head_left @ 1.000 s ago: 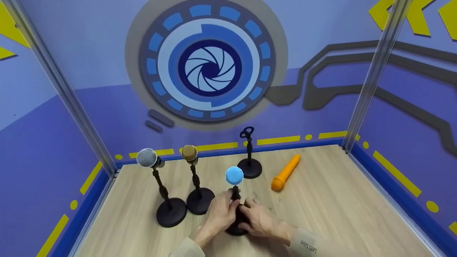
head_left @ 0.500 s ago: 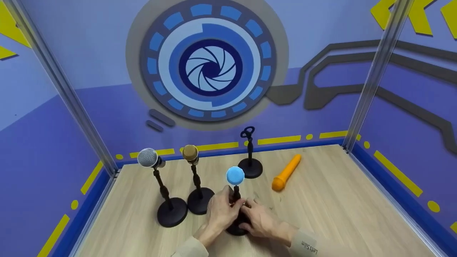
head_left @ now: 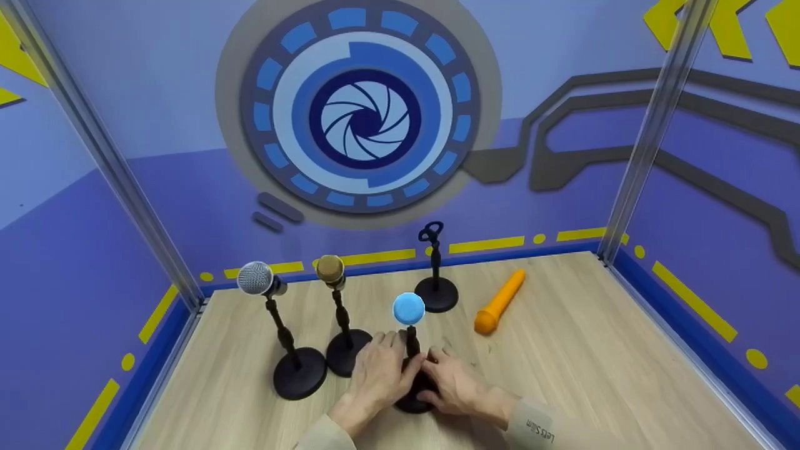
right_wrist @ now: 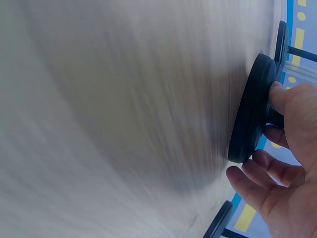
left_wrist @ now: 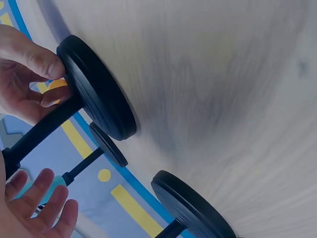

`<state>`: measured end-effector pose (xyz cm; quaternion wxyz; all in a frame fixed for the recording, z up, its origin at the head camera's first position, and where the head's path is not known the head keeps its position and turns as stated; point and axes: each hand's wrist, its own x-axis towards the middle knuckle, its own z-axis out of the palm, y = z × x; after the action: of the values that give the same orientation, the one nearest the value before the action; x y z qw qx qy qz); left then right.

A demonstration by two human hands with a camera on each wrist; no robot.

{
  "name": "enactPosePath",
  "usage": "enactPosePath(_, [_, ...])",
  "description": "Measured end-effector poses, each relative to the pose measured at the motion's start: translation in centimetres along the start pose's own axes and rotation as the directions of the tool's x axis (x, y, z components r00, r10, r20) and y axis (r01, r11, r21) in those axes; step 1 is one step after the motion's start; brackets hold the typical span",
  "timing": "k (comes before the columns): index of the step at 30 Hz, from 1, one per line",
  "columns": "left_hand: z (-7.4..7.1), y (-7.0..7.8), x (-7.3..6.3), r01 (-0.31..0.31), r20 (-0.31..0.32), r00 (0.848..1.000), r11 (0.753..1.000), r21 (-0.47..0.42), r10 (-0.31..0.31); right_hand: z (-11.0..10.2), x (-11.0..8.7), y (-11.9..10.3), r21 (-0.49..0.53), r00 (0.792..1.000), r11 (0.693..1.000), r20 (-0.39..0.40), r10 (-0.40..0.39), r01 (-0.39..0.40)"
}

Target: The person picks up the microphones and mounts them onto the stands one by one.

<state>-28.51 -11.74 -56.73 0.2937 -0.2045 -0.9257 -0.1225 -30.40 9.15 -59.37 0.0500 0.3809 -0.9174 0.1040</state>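
Note:
In the head view, a light-blue-headed microphone (head_left: pixel 409 309) stands upright on a black microphone stand (head_left: pixel 412 342) close to me. My right hand (head_left: pixel 459 382) holds the stand low down; in the right wrist view its thumb lies on the round base (right_wrist: pixel 251 111), with fingers around the base's edge. My left hand (head_left: pixel 377 370) is at the stand's left side, its thumb by the pole. The left wrist view shows those left fingers (left_wrist: pixel 45 206) spread and loosely bent, off the pole (left_wrist: pixel 44 126). The hands partly hide the pole and base in the head view.
Two stands to the left carry a silver-headed microphone (head_left: pixel 255 279) and a gold-headed microphone (head_left: pixel 330 269). A bare black stand (head_left: pixel 436 294) with a clip is behind. An orange microphone (head_left: pixel 500 302) lies on the wooden table (head_left: pixel 600 350); panelled walls enclose its back and sides.
The left hand's fingers have loosened from the pole and spread out to the left. My right hand stays on the stand's base, and the blue-headed microphone keeps its place.

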Motion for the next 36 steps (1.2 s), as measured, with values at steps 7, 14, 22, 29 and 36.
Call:
enactPosePath(7, [0.2,0.0,0.1,0.019,0.04,0.999,0.987,-0.159,-0.013,-0.2,0.1,0.0,0.018,1.0,1.0,0.021,0.007,-0.007])
enactPosePath(14, [0.4,0.4,0.1,0.049,0.021,0.999,0.988,-0.146,-0.047,-0.2,0.1,-0.1,-0.019,0.999,0.999,-0.037,-0.027,0.027])
enactPosePath(22, [0.9,0.9,0.2,0.131,-0.066,0.988,0.983,-0.131,-0.141,-0.1,0.1,0.1,0.0,1.0,1.0,-0.013,-0.01,0.01])
enactPosePath(29, [0.7,0.8,0.4,0.163,-0.06,0.983,0.972,-0.166,-0.175,-0.1,0.1,0.1,0.031,1.0,1.0,0.001,0.004,-0.004])
enactPosePath(36, [0.0,0.1,-0.4,0.129,0.017,0.992,0.959,-0.251,-0.128,-0.1,0.0,0.1,0.003,1.0,1.0,-0.029,-0.012,0.012])
